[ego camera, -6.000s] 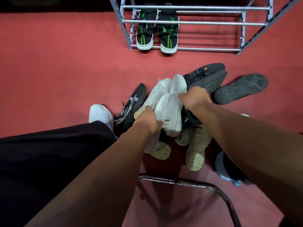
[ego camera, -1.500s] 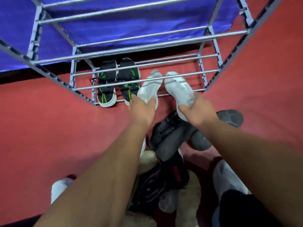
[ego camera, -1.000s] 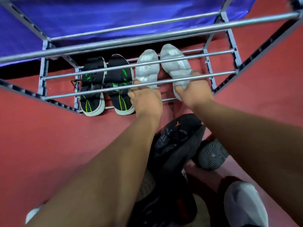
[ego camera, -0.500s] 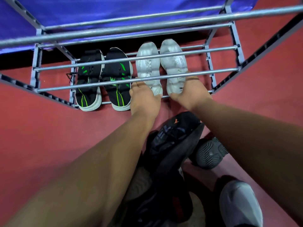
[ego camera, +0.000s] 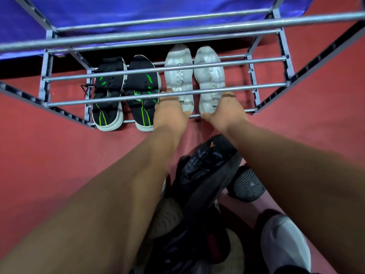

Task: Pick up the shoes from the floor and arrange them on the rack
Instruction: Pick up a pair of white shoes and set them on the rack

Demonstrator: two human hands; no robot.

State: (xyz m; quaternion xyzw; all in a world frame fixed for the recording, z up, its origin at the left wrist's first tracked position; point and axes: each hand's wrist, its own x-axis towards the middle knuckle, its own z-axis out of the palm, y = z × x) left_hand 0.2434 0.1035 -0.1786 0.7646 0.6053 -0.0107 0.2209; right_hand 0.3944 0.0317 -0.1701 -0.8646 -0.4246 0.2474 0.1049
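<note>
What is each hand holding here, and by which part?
The left hand holds the left white shoe by its heel. The right hand holds the right white shoe by its heel. Both shoes lie on the rack's bottom tier.

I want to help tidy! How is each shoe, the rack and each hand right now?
Rack: standing upright.
Left white shoe: on the bottom shelf, heel gripped by left hand.
Right white shoe: same shelf, heel gripped by right hand.
Black-green pair: resting on that shelf, untouched.
Black shoe: in the floor pile, not racked.
Grey-soled shoe: on the floor, sole showing.
</note>
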